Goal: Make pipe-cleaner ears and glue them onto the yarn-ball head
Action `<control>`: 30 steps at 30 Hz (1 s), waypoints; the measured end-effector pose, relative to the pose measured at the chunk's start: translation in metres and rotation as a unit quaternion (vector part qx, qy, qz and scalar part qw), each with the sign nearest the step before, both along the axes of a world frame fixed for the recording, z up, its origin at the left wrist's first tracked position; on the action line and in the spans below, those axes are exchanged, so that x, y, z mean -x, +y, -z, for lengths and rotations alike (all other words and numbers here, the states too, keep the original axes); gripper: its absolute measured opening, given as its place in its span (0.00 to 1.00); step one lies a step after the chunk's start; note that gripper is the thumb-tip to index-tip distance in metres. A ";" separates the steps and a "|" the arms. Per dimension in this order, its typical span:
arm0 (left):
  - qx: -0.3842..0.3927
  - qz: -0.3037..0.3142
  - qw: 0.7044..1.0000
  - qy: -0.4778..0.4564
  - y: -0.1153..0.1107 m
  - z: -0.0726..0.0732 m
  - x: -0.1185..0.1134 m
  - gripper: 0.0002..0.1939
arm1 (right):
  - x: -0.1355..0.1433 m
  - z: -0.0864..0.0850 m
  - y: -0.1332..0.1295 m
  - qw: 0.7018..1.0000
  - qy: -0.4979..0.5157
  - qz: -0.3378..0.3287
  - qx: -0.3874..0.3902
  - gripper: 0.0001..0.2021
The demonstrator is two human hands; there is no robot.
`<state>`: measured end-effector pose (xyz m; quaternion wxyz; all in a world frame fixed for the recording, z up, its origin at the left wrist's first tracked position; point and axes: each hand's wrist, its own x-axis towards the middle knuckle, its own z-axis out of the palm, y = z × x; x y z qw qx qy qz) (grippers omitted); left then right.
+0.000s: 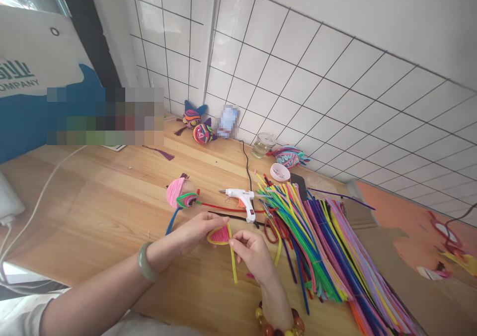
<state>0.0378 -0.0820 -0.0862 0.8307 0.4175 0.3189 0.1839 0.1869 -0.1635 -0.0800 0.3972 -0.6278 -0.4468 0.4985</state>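
Observation:
Between my two hands is a small pink pipe-cleaner piece (220, 234) with a yellow outline, shaped like a leaf or fin. My left hand (197, 234) pinches its left side, thumb and fingers closed on it. At its right corner, my right hand (251, 254) is closed in a pinch where the yellow pipe cleaner (234, 264) meets the pink part; the yellow strand's loose end hangs down toward the table. Just beyond my left hand lies a pink round craft body (177, 193) with a green, pink and dark eye-like piece (187, 200) on it.
A white glue gun (241, 199) lies beyond my hands, with red-handled scissors (274, 229) to its right. Bundles of coloured pipe cleaners (316, 246) cover the right side. Finished colourful crafts (203, 133), a glass jar (263, 145) and a small white dish (279, 172) stand near the tiled wall.

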 end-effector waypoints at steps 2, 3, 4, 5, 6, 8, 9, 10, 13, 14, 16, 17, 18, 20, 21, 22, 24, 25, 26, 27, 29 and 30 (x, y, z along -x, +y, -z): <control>-0.027 -0.001 1.000 0.004 0.000 0.005 0.000 0.16 | 0.001 0.000 0.000 1.000 0.003 -0.011 0.004 0.07; -0.039 -0.001 0.999 0.006 0.000 0.007 -0.001 0.15 | 0.001 0.000 0.000 1.000 0.003 -0.015 0.003 0.08; -0.048 -0.001 0.999 0.008 0.000 0.008 -0.001 0.15 | 0.002 0.000 0.000 1.000 0.004 -0.017 0.002 0.08; -0.054 -0.001 0.998 0.011 0.000 0.009 -0.001 0.15 | 0.002 0.001 0.000 1.000 0.004 -0.016 0.001 0.08; -0.059 -0.002 0.998 0.014 0.000 0.009 -0.001 0.16 | 0.003 0.002 0.000 1.000 0.005 -0.015 0.000 0.08; -0.066 -0.006 0.998 0.020 0.000 0.008 -0.001 0.16 | 0.002 0.003 0.000 1.000 0.008 -0.011 -0.001 0.08; -0.068 -0.009 0.997 0.022 0.000 0.008 -0.001 0.16 | 0.002 0.003 0.000 1.000 0.011 -0.008 -0.003 0.08; -0.070 -0.011 0.997 0.024 0.000 0.007 -0.001 0.16 | 0.002 0.003 0.001 1.000 0.013 -0.005 -0.005 0.09; -0.062 -0.010 0.998 0.024 0.000 0.005 -0.001 0.16 | 0.001 0.003 0.001 1.000 0.014 0.000 -0.010 0.09; -0.057 -0.004 0.998 0.022 0.000 0.005 -0.001 0.15 | 0.001 0.002 0.001 1.000 0.013 0.001 -0.010 0.09; -0.048 0.014 0.999 0.017 -0.001 0.004 -0.002 0.16 | 0.000 0.002 0.001 1.000 0.009 0.000 -0.009 0.08; -0.047 0.023 0.999 0.014 -0.001 0.004 -0.002 0.17 | 0.000 0.003 0.001 1.000 0.008 -0.002 -0.008 0.08; -0.047 0.030 0.998 0.012 -0.002 0.004 -0.002 0.17 | 0.000 0.003 0.001 1.000 0.007 -0.005 -0.007 0.08; -0.050 0.039 0.998 0.008 -0.003 0.004 -0.002 0.17 | 0.000 0.005 0.001 1.000 0.005 -0.010 -0.006 0.09; -0.052 0.042 0.998 0.005 -0.003 0.004 -0.002 0.16 | 0.000 0.006 0.001 1.000 0.004 -0.011 -0.006 0.09; -0.054 0.042 0.998 0.004 -0.003 0.004 -0.002 0.16 | 0.000 0.006 0.001 1.000 0.003 -0.012 -0.006 0.09; -0.060 0.033 0.998 0.002 -0.003 0.004 -0.002 0.16 | 0.001 0.005 0.001 1.000 0.000 -0.011 -0.010 0.10; -0.061 0.023 0.998 0.003 -0.003 0.004 -0.002 0.15 | 0.001 0.004 0.001 1.000 -0.001 -0.009 -0.015 0.10; -0.062 0.009 0.998 0.003 -0.003 0.003 -0.002 0.15 | 0.001 0.003 0.001 1.000 -0.003 -0.003 -0.023 0.11; -0.062 -0.005 0.998 0.002 -0.003 0.002 -0.001 0.16 | 0.001 0.001 0.001 0.999 -0.004 0.004 -0.031 0.12; -0.064 -0.029 0.998 -0.003 -0.003 0.000 -0.001 0.17 | 0.001 -0.001 0.000 0.999 -0.006 0.019 -0.046 0.14; -0.066 -0.037 0.997 -0.005 -0.003 -0.001 -0.001 0.17 | 0.001 -0.001 0.000 0.998 -0.005 0.024 -0.050 0.15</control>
